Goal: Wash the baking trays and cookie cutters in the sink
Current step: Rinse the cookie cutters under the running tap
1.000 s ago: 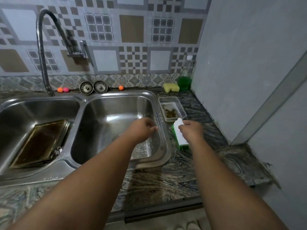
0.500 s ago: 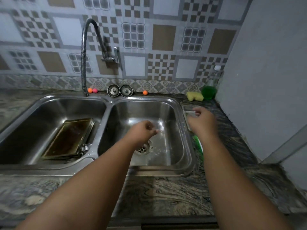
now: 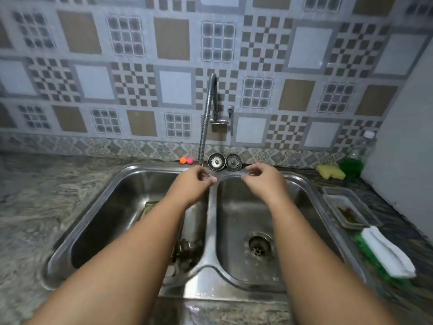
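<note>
A steel double sink (image 3: pixel 212 221) fills the middle of the view. A greasy baking tray (image 3: pixel 150 206) leans in the left basin, mostly hidden by my left forearm; metal cookie cutters (image 3: pixel 187 250) lie beside it. Another dirty tray (image 3: pixel 346 211) sits on the counter right of the sink. My left hand (image 3: pixel 194 181) and my right hand (image 3: pixel 263 179) hover side by side over the sink's back rim, fingers loosely curled, holding nothing. Both are just below the faucet spout (image 3: pixel 201 158).
Two sink strainers (image 3: pixel 225 162) lean against the tiled wall behind the sink. Small orange and pink balls (image 3: pixel 186 160) lie left of them. A white-handled green brush (image 3: pixel 386 253) lies at the right, with a yellow sponge (image 3: pixel 330 171) and a green soap bottle (image 3: pixel 351 164) behind.
My right hand has let go of the white brush and moved left. Both hands have risen from the right basin to the sink's back rim near the faucet. The view has turned left.
</note>
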